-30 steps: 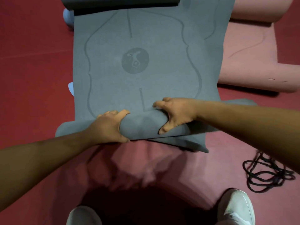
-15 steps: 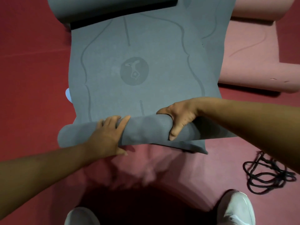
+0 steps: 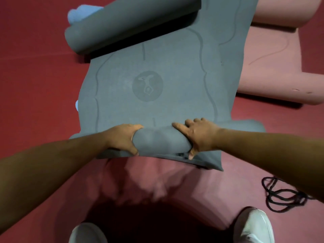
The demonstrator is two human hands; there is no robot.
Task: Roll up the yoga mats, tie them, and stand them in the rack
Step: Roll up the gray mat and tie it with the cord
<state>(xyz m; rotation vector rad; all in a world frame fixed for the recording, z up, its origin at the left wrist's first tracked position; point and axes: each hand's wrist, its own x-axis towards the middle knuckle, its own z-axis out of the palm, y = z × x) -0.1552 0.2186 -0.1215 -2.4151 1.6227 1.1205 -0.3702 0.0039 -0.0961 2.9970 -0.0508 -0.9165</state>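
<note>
Both hands have taken a fresh hold since half a second ago. The left hand no longer lies flat on top but cups the roll, thumb on the near side and fingers over the far side. Nearest the person are two white shoes, with a black cord lying loose to the right on the red floor. Beyond them the right hand clasps the same roll, thumb pointing down its near face. The roll dents under both grips, so the grey mat looks soft, light and springy. Its layers poke out unevenly at the right end, and a hold nearer both ends would likely keep them even. Farther off the mat lies flat, its far end curled, beside a pink mat.
</note>
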